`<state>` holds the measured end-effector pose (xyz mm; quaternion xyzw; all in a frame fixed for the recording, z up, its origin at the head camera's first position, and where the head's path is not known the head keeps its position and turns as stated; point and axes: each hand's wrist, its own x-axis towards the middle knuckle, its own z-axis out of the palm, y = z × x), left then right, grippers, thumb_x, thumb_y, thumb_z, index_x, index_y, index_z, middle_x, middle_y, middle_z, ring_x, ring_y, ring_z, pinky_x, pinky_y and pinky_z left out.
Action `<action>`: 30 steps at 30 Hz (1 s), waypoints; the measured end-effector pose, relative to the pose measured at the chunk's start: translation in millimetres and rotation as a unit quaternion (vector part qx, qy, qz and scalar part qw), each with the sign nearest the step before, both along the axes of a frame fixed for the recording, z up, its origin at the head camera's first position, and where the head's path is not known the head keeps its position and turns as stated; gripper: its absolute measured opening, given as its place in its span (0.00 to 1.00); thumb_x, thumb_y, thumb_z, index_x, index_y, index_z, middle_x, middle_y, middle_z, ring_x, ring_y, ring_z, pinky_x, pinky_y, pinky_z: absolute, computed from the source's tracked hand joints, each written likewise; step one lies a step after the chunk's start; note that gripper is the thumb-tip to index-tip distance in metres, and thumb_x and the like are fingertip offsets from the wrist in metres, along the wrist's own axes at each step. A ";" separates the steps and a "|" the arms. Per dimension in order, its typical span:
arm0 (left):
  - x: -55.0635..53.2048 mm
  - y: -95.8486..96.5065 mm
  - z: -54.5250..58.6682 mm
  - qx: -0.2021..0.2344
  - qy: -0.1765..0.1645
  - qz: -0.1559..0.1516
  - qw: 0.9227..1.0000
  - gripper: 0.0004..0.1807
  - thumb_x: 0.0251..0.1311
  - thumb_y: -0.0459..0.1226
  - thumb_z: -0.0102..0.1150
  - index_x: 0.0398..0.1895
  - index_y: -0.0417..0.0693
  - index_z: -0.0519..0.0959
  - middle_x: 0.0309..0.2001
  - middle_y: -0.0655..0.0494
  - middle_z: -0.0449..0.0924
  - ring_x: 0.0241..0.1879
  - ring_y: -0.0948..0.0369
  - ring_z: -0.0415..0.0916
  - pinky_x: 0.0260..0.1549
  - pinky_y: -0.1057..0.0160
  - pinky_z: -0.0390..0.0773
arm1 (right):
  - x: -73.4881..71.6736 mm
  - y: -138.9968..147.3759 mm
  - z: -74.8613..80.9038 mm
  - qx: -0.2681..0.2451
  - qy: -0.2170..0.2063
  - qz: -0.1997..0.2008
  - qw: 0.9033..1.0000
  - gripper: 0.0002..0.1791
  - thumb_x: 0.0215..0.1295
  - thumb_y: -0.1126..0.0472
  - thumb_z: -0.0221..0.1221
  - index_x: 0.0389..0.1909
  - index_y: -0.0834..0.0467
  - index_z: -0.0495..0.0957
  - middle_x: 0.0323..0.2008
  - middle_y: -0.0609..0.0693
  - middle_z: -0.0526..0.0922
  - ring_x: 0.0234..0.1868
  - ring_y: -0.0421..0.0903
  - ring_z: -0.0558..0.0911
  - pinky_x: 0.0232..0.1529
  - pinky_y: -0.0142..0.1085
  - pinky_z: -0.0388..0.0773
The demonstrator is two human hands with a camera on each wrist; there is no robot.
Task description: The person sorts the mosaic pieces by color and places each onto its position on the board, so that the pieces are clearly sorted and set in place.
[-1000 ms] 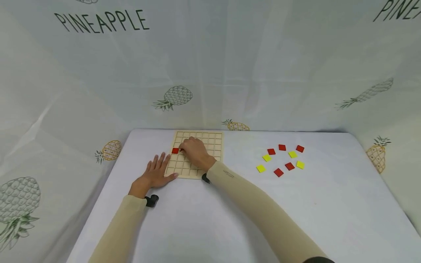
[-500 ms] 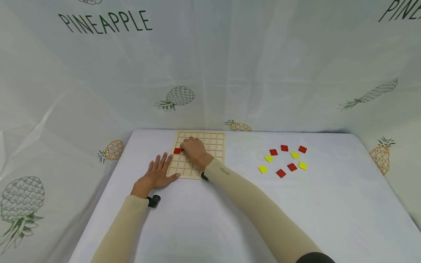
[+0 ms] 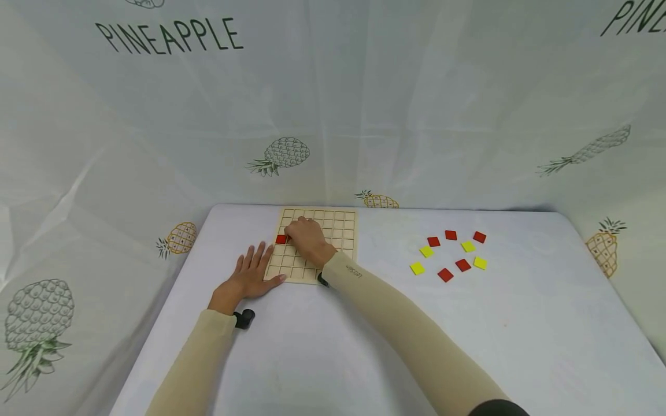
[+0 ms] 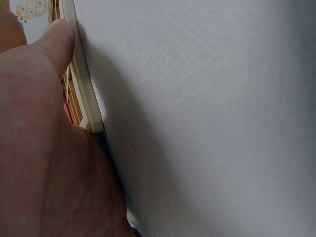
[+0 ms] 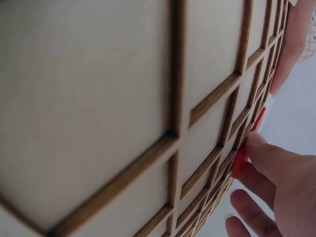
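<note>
A pale wooden grid board [image 3: 340, 234] lies near the table's back edge. My left hand [image 3: 248, 278] is flat with fingers spread along the board's left side, its thumb at the near-left corner. In the left wrist view that thumb [image 4: 57, 42] touches the board's edge. My right hand [image 3: 308, 240] is over the board's left part. The right wrist view shows its thumb and finger pinching a red square tile [image 5: 240, 162] at the grid, partly covered by the fingertips. Right beside it, a second red tile [image 3: 281, 239] sits in a square at the board's left edge.
To the right of the board, loose red tiles [image 3: 445, 275] and yellow tiles [image 3: 417, 268] lie scattered on the white table [image 3: 333, 346]. A pineapple-print curtain [image 3: 333, 104] hangs behind the table.
The head view has shifted slightly, so everything appears a little further right. Both hands keep their places on the board, and the right hand stays at the same spot beside the red tile.
</note>
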<state>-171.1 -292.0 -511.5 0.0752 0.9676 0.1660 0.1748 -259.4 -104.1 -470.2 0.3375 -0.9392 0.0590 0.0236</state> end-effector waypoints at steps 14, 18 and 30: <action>0.5 2.9 -0.2 -0.007 -0.005 0.007 1.000 0.57 0.73 0.65 0.50 0.86 0.40 0.37 0.86 0.36 0.26 0.83 0.35 0.22 0.78 0.33 0.27 | 9.5 16.7 7.5 0.001 -0.002 -0.010 1.000 0.08 0.76 0.57 0.65 0.49 0.49 0.91 0.48 0.44 0.91 0.50 0.44 0.86 0.56 0.39 0.83; -0.1 1.5 -0.1 -0.009 -0.004 0.005 1.000 0.57 0.73 0.66 0.49 0.86 0.40 0.37 0.86 0.36 0.26 0.83 0.35 0.22 0.78 0.33 0.28 | 12.9 32.9 14.8 -0.004 -0.002 -0.016 1.000 0.11 0.75 0.57 0.66 0.54 0.49 0.90 0.53 0.44 0.90 0.53 0.45 0.85 0.59 0.39 0.82; -1.3 -1.7 -0.1 0.000 -0.012 -0.005 1.000 0.64 0.68 0.76 0.40 0.86 0.40 0.34 0.85 0.36 0.23 0.83 0.35 0.20 0.78 0.33 0.25 | 41.1 107.9 28.8 -0.040 0.020 -0.018 0.999 0.18 0.70 0.57 0.70 0.59 0.51 0.87 0.61 0.47 0.86 0.61 0.49 0.83 0.65 0.46 0.78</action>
